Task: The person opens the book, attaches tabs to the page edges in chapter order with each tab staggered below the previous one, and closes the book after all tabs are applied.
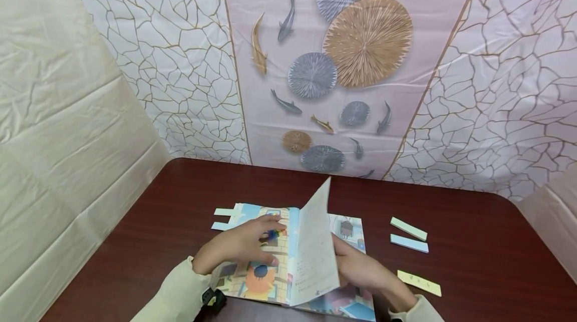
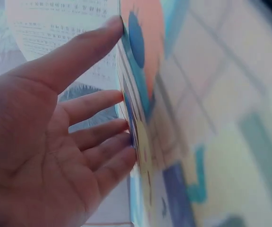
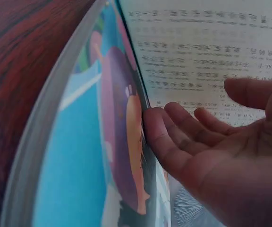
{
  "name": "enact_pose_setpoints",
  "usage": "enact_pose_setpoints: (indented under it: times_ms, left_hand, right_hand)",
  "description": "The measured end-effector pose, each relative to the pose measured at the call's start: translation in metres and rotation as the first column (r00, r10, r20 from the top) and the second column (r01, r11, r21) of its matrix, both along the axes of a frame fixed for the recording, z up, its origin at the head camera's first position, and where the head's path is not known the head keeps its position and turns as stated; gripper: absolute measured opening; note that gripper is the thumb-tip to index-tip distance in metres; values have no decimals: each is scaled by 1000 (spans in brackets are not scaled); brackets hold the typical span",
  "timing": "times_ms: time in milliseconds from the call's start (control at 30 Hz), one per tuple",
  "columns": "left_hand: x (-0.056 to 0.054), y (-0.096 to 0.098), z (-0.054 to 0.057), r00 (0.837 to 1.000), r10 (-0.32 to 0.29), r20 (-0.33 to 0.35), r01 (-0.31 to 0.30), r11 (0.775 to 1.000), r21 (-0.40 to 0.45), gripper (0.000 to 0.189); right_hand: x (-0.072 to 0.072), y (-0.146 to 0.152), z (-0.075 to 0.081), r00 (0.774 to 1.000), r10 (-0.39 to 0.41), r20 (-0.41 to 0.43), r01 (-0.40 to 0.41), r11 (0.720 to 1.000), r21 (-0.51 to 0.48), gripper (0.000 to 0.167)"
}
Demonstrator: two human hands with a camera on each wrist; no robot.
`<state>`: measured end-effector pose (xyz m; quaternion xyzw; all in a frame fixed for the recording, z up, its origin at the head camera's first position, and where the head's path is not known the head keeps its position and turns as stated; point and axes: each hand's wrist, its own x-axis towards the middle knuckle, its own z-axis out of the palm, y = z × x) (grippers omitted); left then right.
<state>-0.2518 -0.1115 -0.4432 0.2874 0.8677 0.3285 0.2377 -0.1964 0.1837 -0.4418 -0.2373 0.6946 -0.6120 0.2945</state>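
An open picture book (image 1: 356, 229) lies on the table, with one printed page (image 1: 315, 247) standing up near its middle. My left hand (image 1: 245, 244) rests on the colourful left-hand page (image 1: 259, 289), fingers spread and fingertips on the paper, as the left wrist view also shows. On the other side, my right hand (image 1: 360, 267) is over the right-hand page, partly hidden behind the raised sheet. In the right wrist view, the fingertips (image 3: 156, 120) are at the illustrated page, and the thumb stands apart in front of the text; nothing is pinched between them.
Two pale tabs (image 1: 224, 212) stick out from the book's left edge. To the right of the book lie a green strip (image 1: 408, 229), a blue strip (image 1: 409, 243) and a yellow strip (image 1: 419, 283). A patterned cloth (image 1: 315, 126) hangs behind the dark table (image 1: 189, 187).
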Motion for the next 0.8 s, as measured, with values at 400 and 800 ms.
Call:
enact_pose_setpoints:
  times_ms: [400, 800]
  left_hand:
    - [-17, -21, 16, 957, 287, -36, -238, 853, 464, 53]
    - [-5, -36, 56, 867, 421, -267, -306, 872, 383, 59]
  right_hand:
    - [16, -23, 8, 932, 139, -334, 5, 918, 396, 50]
    - [24, -31, 4, 892, 193, -408, 33, 873, 487, 59]
